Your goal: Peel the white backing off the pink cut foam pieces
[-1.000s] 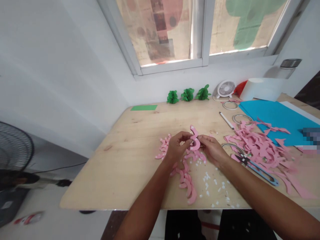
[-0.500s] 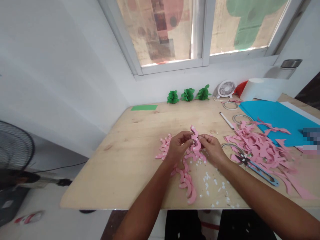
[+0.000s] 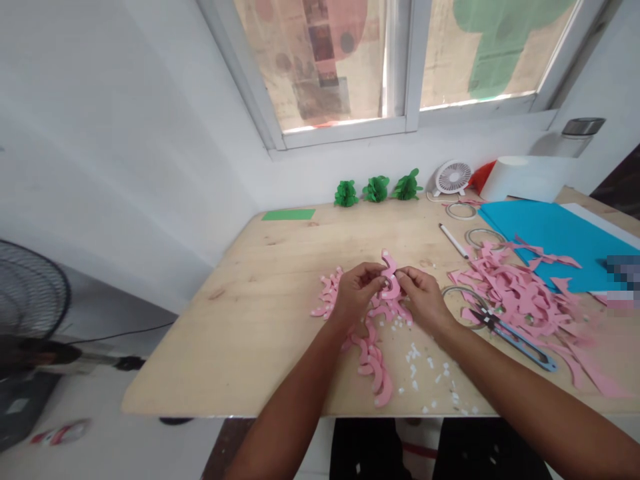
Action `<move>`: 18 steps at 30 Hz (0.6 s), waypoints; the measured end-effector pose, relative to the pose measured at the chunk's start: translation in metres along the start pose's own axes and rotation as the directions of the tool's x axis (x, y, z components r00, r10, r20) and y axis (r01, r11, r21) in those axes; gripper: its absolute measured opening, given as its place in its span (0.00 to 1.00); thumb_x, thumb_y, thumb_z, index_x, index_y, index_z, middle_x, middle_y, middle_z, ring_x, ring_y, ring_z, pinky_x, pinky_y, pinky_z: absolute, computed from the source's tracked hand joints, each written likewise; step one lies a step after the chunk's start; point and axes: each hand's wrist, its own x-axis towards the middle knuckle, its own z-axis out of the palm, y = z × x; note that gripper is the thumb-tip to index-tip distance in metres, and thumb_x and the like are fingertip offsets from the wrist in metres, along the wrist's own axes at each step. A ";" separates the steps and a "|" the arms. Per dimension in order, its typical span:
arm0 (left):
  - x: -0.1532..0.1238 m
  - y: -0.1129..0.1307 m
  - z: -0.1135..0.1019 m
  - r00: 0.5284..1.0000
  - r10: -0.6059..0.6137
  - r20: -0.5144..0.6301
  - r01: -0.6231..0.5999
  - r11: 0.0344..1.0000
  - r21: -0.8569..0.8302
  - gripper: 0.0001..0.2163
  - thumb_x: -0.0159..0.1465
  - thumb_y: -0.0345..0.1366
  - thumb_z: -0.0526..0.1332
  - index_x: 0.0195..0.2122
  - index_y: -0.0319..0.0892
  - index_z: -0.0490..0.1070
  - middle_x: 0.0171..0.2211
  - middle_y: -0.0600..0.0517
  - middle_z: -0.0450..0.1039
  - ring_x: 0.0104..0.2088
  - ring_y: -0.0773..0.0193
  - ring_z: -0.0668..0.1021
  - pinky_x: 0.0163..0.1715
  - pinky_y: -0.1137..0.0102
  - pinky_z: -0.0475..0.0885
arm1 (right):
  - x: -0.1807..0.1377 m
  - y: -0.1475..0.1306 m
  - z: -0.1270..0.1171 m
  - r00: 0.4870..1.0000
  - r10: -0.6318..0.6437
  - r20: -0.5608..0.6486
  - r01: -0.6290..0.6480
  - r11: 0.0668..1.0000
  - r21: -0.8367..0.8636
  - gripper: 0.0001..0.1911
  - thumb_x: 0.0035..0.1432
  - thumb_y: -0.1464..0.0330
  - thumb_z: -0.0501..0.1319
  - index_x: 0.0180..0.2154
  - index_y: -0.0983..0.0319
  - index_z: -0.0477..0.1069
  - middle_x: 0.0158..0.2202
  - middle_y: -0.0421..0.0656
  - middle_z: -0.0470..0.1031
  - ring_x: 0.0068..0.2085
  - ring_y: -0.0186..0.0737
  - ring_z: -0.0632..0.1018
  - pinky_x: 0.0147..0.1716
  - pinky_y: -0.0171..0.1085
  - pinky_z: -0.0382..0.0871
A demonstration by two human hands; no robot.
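Between my two hands is a curved pink paper piece [image 3: 393, 288], raised a little above the wooden table. My left hand [image 3: 359, 288] pinches it from the left with thumb and fingers. From the other side my right hand [image 3: 420, 288] also closes on its edge. Under and around the hands lie more curved pink cut-outs [image 3: 376, 373], some overlapping in a row toward the table's front edge. Another cluster of pink cut-outs [image 3: 326, 293], with small white squares on them, sits left of my left hand. White paper bits [image 3: 414, 370] are scattered below my right hand.
At right are pink paper scraps [image 3: 530, 287], scissors [image 3: 520, 343], tape rolls [image 3: 485, 238], a white pen [image 3: 453, 241] and blue sheets [image 3: 575, 233]. Green paper figures [image 3: 376, 189] and a small white fan [image 3: 452, 178] stand by the wall. A green strip [image 3: 289, 215] lies at back left.
Both hands keep their pinch on the pink piece. Its lower part has shifted very slightly; everything else on the table stays put.
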 end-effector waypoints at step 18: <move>0.002 0.003 -0.004 0.999 0.034 0.030 -0.034 0.999 -0.016 0.10 0.50 0.34 0.64 0.34 0.38 0.72 0.22 0.53 0.71 0.25 0.68 0.73 0.27 0.72 0.69 | -0.002 -0.008 0.000 0.999 0.026 0.024 -0.027 0.999 0.022 0.16 0.48 0.55 0.60 0.28 0.62 0.70 0.20 0.38 0.65 0.22 0.32 0.65 0.19 0.30 0.56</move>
